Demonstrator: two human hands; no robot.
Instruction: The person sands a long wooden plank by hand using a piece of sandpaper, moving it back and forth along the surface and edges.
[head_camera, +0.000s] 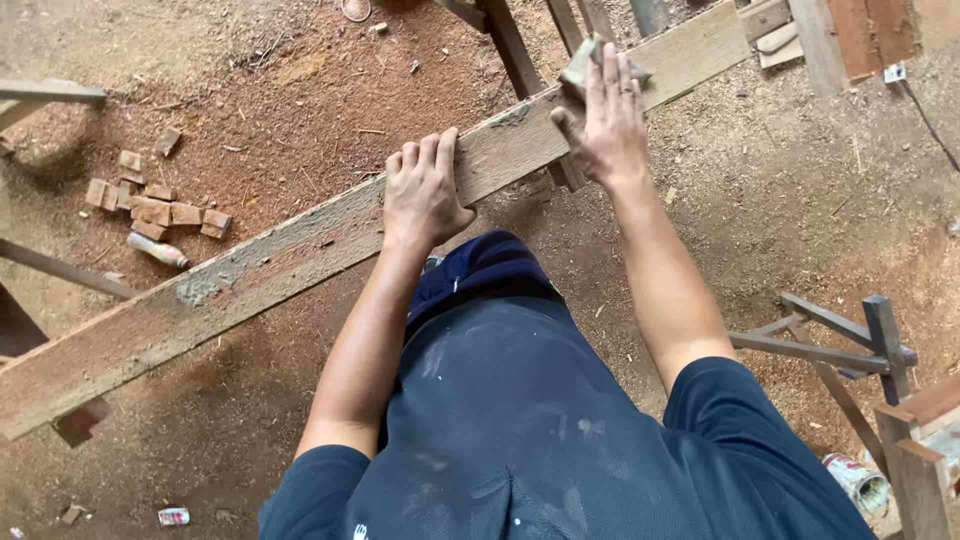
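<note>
View from the head, looking down past a dark blue shirt at a long wooden plank that runs diagonally from 8 o'clock to 1 o'clock across a floor of reddish earth and sawdust. The left hand, near the centre of the view, lies palm down on the plank with its fingers together and curled over the far edge, so that it grips the board rather than merely resting on it. The right hand, at about 12 to 1 o'clock, lies flat and nearly fully open, fingers extended, pressing a small grey sanding pad against the top face of the plank; the pad shows only at the fingertips, the rest being covered by the palm. Grey patches of filler mark the plank toward 9 o'clock. A cluster of small wooden blocks lies on the floor at 10 o'clock, well apart from the plank, with a small tube just beside it. A wooden trestle frame stands at 3 to 4 o'clock, and a tin can lies on its side at 5 o'clock. Dark wooden legs pass beneath the plank at 12 o'clock.
</note>
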